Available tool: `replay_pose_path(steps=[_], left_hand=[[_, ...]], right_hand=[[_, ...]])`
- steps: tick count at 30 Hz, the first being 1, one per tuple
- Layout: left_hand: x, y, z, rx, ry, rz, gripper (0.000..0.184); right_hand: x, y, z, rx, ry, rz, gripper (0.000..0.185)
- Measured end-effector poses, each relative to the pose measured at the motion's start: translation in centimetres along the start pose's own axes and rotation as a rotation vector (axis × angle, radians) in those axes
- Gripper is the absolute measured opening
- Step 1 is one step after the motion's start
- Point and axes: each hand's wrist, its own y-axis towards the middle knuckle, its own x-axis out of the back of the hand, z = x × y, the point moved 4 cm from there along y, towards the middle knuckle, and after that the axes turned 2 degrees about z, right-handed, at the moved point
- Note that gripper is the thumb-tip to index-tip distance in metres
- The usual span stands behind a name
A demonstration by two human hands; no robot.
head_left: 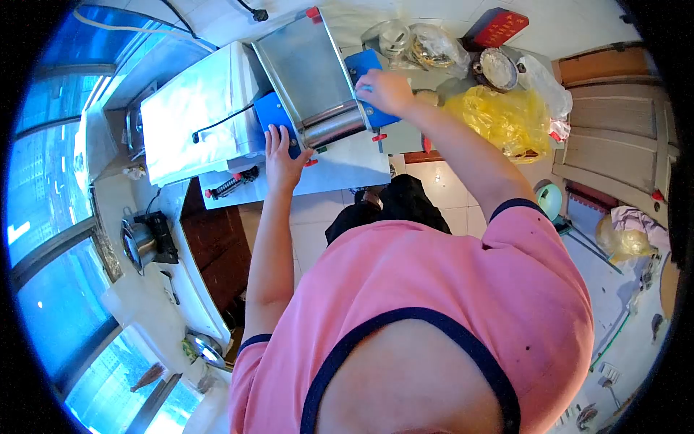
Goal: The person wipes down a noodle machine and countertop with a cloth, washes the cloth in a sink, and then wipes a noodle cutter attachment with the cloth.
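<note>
A noodle machine (314, 79) with a metal feed tray, steel rollers (332, 129) and blue side panels stands tilted in view on the counter. My left hand (284, 165) holds the lower corner of its left blue panel (273, 114), fingers along the outer side and thumb beside a red knob (311, 163). Over on the right blue panel (365, 64), my right hand (387, 92) has its fingers bent and pressed together at the panel's edge. Its palm side is hidden. Below that panel sits another red knob (379, 137).
Left of the machine is a large white box-shaped thing (199, 116) with a black crank handle (220, 124) in front. A roller-like attachment (231, 184) lies at the counter's front edge. To the right are a yellow plastic bag (499, 119), a jar (394, 36) and a red box (499, 29).
</note>
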Motion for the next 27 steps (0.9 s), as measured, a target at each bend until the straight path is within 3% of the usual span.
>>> replay_pose_path(steps=[2,5,9,11,14,20,23,27], left_hand=[[-0.2,-0.1,0.1,0.030,0.033,0.039,0.090],[-0.3,-0.1,0.2,0.020,0.011,0.025,0.090],[0.1,-0.2,-0.1,0.017,0.026,0.011,0.087],[0.0,-0.2,-0.1,0.038,0.034,0.036,0.088],[-0.1,-0.2,0.0,0.026,0.018,0.029,0.088],[0.2,-0.2,-0.3,0.036,0.046,0.042,0.088],[0.1,-0.2,-0.1,0.034,0.057,0.033,0.088],[0.2,-0.4,-0.2,0.017,0.006,0.016,0.089]], right_hand=[[-1.0,-1.7,1.3,0.019,-0.203,0.106,0.021],[-1.4,-4.5,3.1,0.092,-0.345,0.095,0.016],[-1.6,-5.7,3.4,0.175,-0.255,-0.016,0.013],[-0.4,-4.3,2.8,0.003,-0.180,-0.114,0.012],[-1.2,-1.7,1.6,-0.006,-0.154,-0.107,0.012],[-2.2,-5.6,4.5,0.000,-0.388,0.192,0.012],[-1.5,-5.1,4.6,0.099,-0.263,0.032,0.011],[-1.9,-3.0,3.6,0.020,-0.244,-0.080,0.012]])
